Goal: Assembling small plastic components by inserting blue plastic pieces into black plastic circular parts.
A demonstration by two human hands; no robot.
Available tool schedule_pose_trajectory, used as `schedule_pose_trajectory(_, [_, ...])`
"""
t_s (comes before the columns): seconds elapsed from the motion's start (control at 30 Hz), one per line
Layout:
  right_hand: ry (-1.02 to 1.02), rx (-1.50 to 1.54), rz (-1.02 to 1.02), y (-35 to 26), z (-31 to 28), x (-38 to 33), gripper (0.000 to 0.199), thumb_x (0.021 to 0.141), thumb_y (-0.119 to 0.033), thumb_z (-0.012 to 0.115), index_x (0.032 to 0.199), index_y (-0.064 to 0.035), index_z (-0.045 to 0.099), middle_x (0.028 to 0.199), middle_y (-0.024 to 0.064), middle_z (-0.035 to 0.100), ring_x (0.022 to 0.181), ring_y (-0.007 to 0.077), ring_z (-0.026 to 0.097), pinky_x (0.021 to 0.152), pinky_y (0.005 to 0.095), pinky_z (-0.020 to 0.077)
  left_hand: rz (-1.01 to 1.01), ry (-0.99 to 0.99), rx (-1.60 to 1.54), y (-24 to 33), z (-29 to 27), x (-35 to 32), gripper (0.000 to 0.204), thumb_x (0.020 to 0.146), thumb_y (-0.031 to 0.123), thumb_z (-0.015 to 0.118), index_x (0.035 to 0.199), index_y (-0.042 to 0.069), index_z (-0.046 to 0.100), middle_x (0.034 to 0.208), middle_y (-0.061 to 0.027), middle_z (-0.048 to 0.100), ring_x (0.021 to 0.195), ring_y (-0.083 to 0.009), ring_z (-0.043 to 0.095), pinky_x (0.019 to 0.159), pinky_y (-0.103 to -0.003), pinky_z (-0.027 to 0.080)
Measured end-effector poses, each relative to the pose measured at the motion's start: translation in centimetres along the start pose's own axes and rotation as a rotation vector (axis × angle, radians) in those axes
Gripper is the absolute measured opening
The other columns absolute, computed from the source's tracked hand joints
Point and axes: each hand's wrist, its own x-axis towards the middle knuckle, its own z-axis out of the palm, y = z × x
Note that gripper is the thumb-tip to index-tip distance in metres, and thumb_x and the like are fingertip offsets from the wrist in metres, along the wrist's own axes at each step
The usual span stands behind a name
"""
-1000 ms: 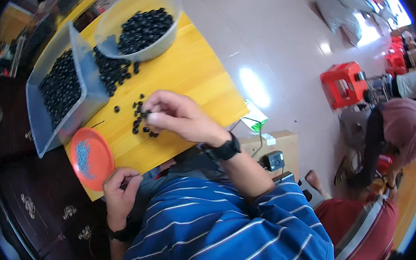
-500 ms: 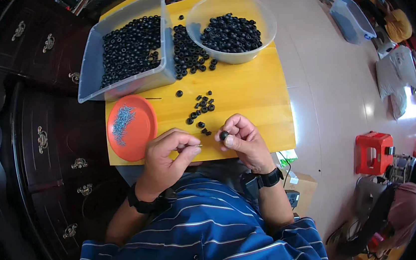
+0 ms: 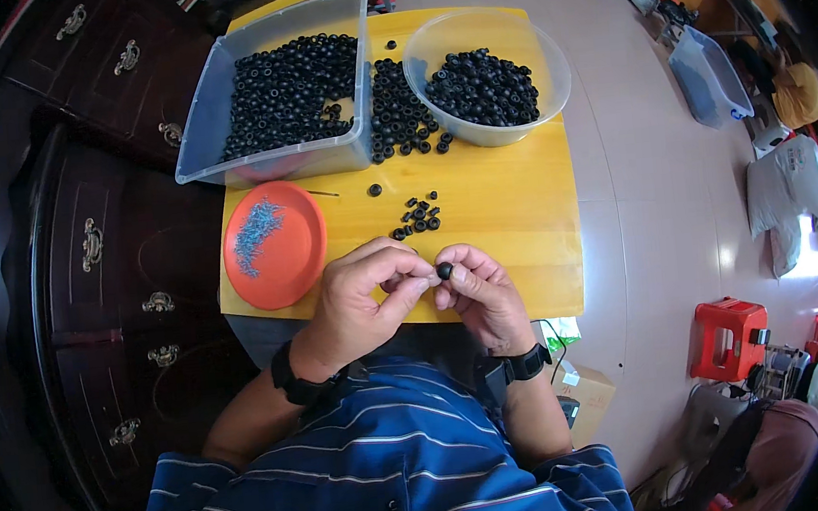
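Over the near edge of the yellow table (image 3: 513, 206), my right hand (image 3: 488, 297) pinches a small round black part (image 3: 445, 271) between thumb and fingers. My left hand (image 3: 372, 284) is closed in a pinch, its fingertips up against that part; whatever they hold is hidden now. Just beyond my hands lie several loose black ring-shaped pieces (image 3: 420, 217). To the left of my left hand, an orange-red plate (image 3: 282, 268) carries a heap of tiny silvery-blue pins or screws (image 3: 255, 236).
At the back left stands a clear rectangular bin (image 3: 196, 143) of black ring parts. Right of it is a round translucent tub (image 3: 549, 74) of similar parts, with loose ones (image 3: 400, 109) between. Dark drawers (image 3: 97, 286) line the left; a red stool (image 3: 729, 338) stands right.
My left hand has moved right, bringing its fingertips to the black part. The thin light piece seen earlier in its pinch no longer shows. The view has shifted slightly.
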Motion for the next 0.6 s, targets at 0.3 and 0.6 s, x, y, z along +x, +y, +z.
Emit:
schedule_pose_trajectory(0.3, [0.102, 0.034, 0.039, 0.4, 1.0, 0.4, 0.018, 0.100, -0.017, 0.063, 0.115, -0.0054, 0.061, 0.099, 0.0010, 0.067, 0.082, 0.0092, 0.066, 0.077, 0.0240, 0.0557, 0.013, 0.062, 0.090, -0.1, 0.3, -0.3, 0.016, 0.081, -0.009, 0.071, 0.094, 0.000, 0.068, 0.087, -0.0085, 0.068, 0.070, -0.0130, 0.065, 0.062, -0.025, 0.050])
schedule_pose_trajectory(0.6, [0.093, -0.030, 0.013, 0.7, 1.1, 0.5, 0.017, 0.098, -0.013, 0.066, 0.112, -0.0054, 0.063, 0.090, 0.0001, 0.066, 0.080, 0.0085, 0.064, 0.075, 0.0234, 0.0534, 0.046, 0.027, 0.157, -0.9, 0.4, 0.0, 0.014, 0.080, -0.006, 0.073, 0.089, 0.001, 0.065, 0.079, -0.0082, 0.065, 0.064, -0.0167, 0.063, 0.057, -0.027, 0.049])
